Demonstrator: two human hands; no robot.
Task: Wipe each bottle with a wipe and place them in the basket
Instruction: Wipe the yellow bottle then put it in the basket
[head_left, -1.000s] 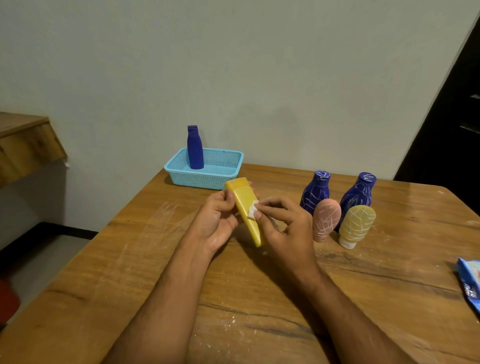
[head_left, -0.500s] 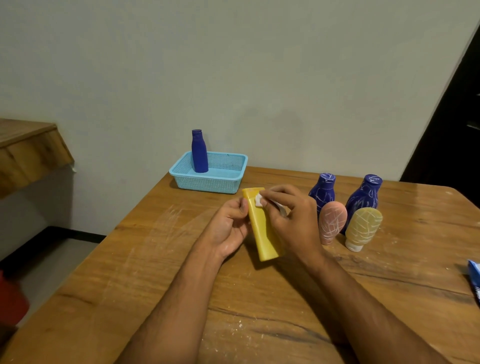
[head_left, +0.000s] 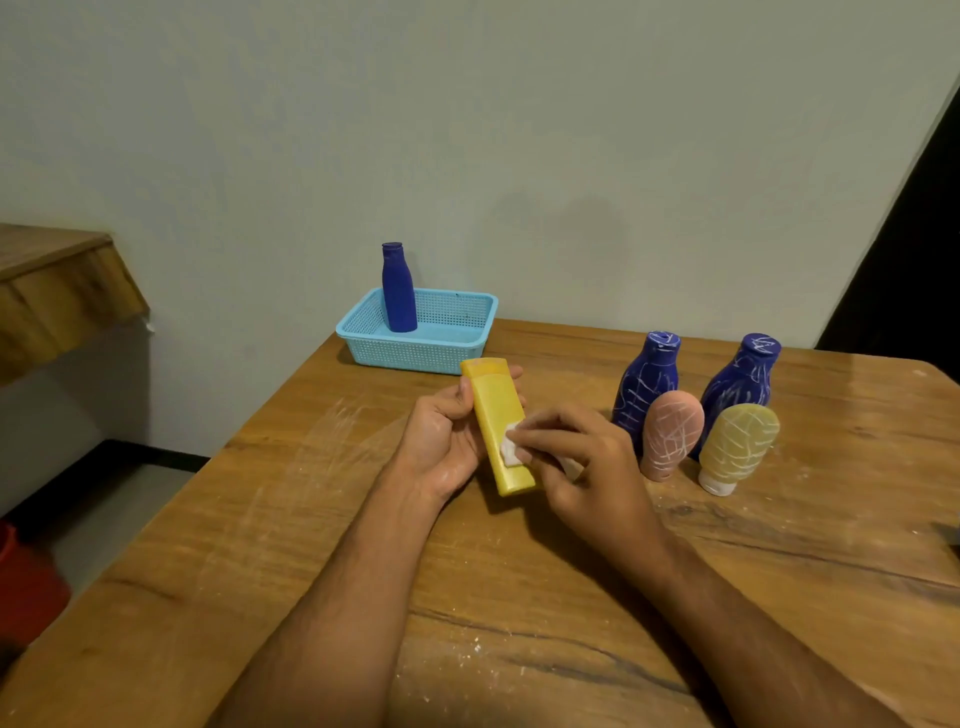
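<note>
The yellow bottle (head_left: 497, 426) is held above the middle of the tabletop (head_left: 260, 519), gripped by the left hand (head_left: 441, 441). The right hand (head_left: 582, 462) pinches a white wipe (head_left: 511, 451) against it. At the far edge, the basket (head_left: 447, 338) holds one blue bottle (head_left: 398, 288).

Single view only, head-mounted, wide-angle. It looks forward and down across the wooden table (head_left: 260, 519) from the person's seated side, toward the pale wall (head_left: 519, 130) behind. Both forearms enter from the bottom edge; the left hand (head_left: 441, 441) and right hand (head_left: 587, 467) sit near frame centre, close to the lens. The blue basket (head_left: 415, 353) lies farther off at the table's far edge. No second view to compare overlap
</note>
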